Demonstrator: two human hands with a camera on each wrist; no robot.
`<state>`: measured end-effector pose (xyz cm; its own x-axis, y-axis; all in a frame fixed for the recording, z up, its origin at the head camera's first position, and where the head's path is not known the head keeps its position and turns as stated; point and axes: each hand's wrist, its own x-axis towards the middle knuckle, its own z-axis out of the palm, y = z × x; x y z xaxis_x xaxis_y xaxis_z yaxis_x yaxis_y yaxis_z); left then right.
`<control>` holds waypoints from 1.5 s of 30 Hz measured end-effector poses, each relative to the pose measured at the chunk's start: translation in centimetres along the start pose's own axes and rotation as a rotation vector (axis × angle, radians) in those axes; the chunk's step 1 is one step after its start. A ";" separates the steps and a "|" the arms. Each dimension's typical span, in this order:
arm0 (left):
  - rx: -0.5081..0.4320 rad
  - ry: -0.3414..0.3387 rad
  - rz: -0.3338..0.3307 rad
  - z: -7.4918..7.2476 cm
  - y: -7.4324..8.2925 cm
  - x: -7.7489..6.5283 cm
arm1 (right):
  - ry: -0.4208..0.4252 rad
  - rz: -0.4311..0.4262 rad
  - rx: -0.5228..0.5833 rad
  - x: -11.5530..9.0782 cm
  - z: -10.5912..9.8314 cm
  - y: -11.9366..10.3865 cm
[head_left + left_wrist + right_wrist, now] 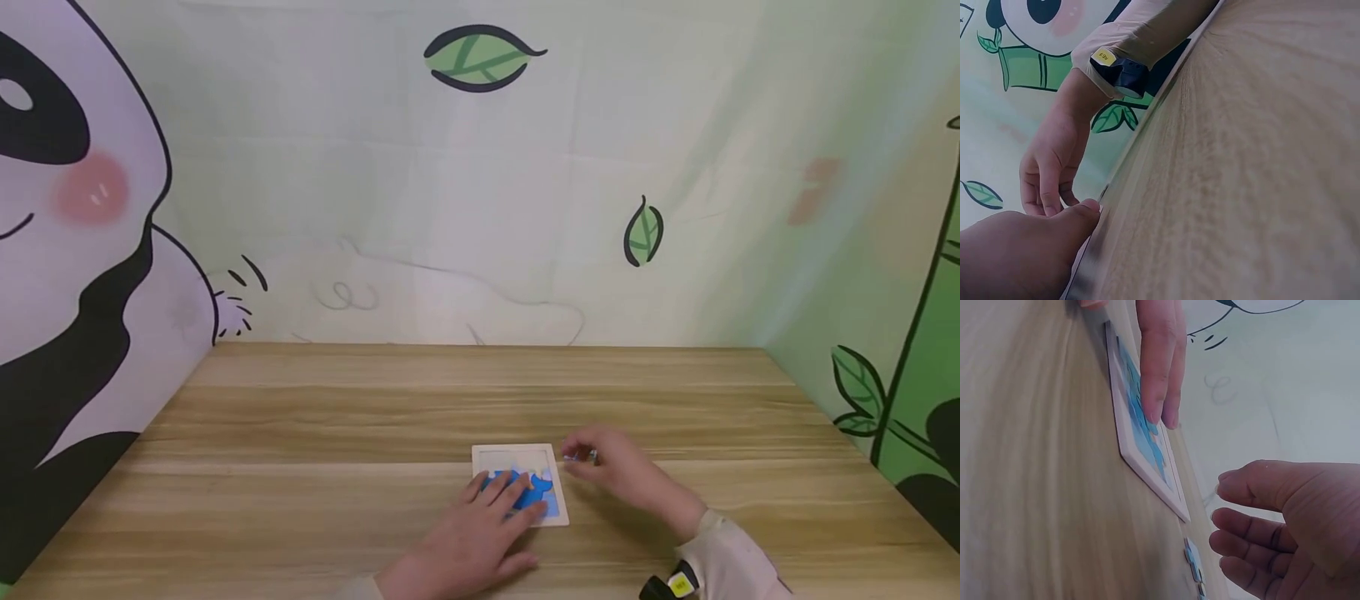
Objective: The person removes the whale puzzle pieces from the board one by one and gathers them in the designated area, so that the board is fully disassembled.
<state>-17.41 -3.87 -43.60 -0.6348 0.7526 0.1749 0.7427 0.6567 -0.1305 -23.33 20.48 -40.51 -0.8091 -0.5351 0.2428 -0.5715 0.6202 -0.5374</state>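
Note:
A small jigsaw puzzle with blue pieces (542, 487) lies in a pale square frame (513, 447) on the table. Spread across its lower part is my left hand (487, 529), its fingertips resting on the blue pieces and covering some of them. My right hand (622, 471) is just beyond the frame's right edge, fingers loosely bent. In the right wrist view a gap shows between thumb and fingers of the right hand (1297, 512), with nothing between them. Loose puzzle pieces (1193, 559) lie on the table by that hand, beside the frame.
The wood-grain table (315, 433) runs back to a pale wall (480, 183) with drawn leaves. A painted panda (120, 275) fills the left wall. A black device with a yellow label (678, 582) is strapped at the right wrist, by the sleeve.

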 end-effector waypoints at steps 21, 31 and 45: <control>-0.029 -0.092 0.001 0.0 0.1 -0.4 | -0.049 0.060 -0.017 1.0 2.1 -1.3; -0.051 -0.053 0.008 0.4 0.2 -0.3 | -0.013 0.063 -0.177 1.1 3.2 -1.5; -0.069 -0.034 -0.025 0.3 -0.1 -0.7 | -0.009 0.065 -0.222 1.5 3.8 -2.4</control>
<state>-17.12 -4.47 -44.00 -0.6594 0.7379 0.1437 0.7386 0.6716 -0.0591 -22.62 15.98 -41.91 -0.8446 -0.4943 0.2056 -0.5349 0.7639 -0.3610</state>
